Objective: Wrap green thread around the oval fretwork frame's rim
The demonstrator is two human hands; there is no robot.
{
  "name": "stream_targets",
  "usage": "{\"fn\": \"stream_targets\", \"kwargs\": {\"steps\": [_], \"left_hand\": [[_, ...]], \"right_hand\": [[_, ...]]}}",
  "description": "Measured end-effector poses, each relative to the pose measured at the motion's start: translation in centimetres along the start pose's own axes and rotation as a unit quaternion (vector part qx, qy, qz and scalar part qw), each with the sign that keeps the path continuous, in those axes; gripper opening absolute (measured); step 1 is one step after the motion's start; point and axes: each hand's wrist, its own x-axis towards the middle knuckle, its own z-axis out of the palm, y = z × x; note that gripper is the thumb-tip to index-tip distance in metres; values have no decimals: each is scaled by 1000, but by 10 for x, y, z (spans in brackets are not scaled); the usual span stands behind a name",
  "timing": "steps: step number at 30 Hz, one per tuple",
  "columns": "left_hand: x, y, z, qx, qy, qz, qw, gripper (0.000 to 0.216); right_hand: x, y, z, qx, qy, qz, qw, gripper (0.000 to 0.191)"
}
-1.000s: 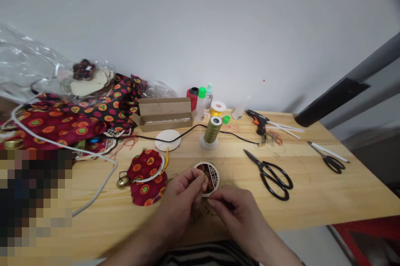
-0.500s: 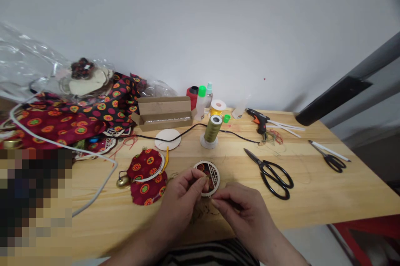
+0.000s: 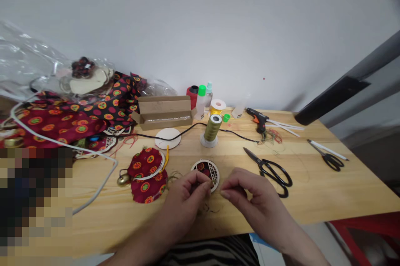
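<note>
My left hand (image 3: pixel 186 199) is pinched closed at the lower edge of a round white lattice disc (image 3: pixel 206 171) backed with dark red patterned cloth, which lies on the wooden table (image 3: pixel 312 182). My right hand (image 3: pixel 253 201) is pinched closed just right of it, a little apart, fingertips at about the disc's height. Thin olive thread strands (image 3: pixel 208 207) lie between and under the hands; what each pinch holds is too fine to see. A spool of olive thread (image 3: pixel 212 129) stands behind the disc.
Black scissors (image 3: pixel 271 171) lie right of my hands, smaller scissors (image 3: pixel 329 158) farther right. A glue gun (image 3: pixel 259 121), bottles (image 3: pixel 201 101), a cardboard box (image 3: pixel 164 112), a plain white disc (image 3: pixel 168 138), red cloth rounds (image 3: pixel 146 174) with a bell, piled fabric (image 3: pixel 62 120) and a white cable (image 3: pixel 93 187) crowd the back and left.
My right hand has moved right and slightly up, away from my left hand, opening a gap between them. The left hand stays at the disc's edge.
</note>
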Motion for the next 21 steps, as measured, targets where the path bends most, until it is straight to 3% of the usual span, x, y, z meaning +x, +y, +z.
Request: {"fn": "stream_targets", "kwargs": {"steps": [5, 11, 21], "left_hand": [[0, 1, 0, -13, -35, -11, 999, 16], [-2, 0, -2, -25, -19, -6, 999, 17], [-3, -1, -3, 26, -32, -8, 999, 17]], "right_hand": [[16, 1, 5, -1, 39, -63, 997, 13], [23, 5, 11, -20, 66, -72, 995, 11], [24, 5, 5, -70, 3, -67, 995, 11]]}}
